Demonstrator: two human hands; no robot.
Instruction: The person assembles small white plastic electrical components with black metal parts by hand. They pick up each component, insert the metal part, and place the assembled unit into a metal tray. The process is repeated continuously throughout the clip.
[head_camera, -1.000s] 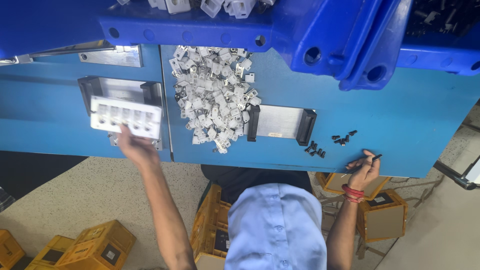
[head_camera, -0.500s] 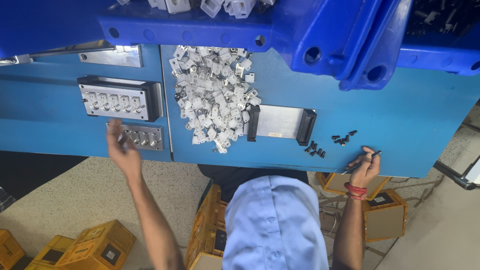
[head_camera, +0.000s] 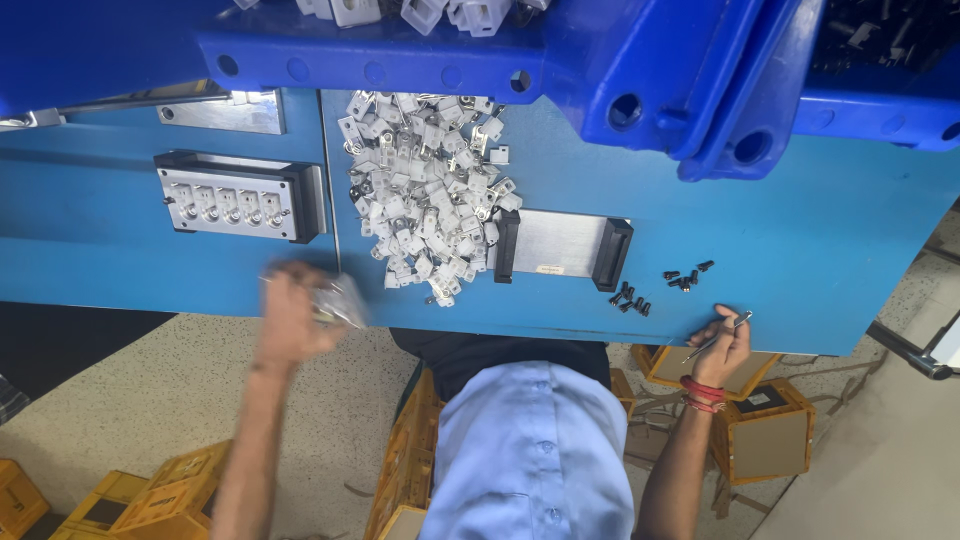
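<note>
We saw the blue counter run across the view, with big blue bins along its far edge. One bin held white plastic housings. The bin at far right held dark parts we could not tell apart. Yellow crates stood on the floor below; we could not see what was in them.

At far left sat a black-framed fixture with a row of five sockets. A heap of small white clips lay in the middle, touching a steel plate with black ends. Black screws lay scattered just right of that plate.

Our left hand, blurred at the near edge below the fixture, closed its fingers on a small pale piece; we judged it a piece-handling step. Our right hand rested on the near edge by the screws, fingers pinched on a thin metal tool. Any further move called for a steady grip on that pale piece.
</note>
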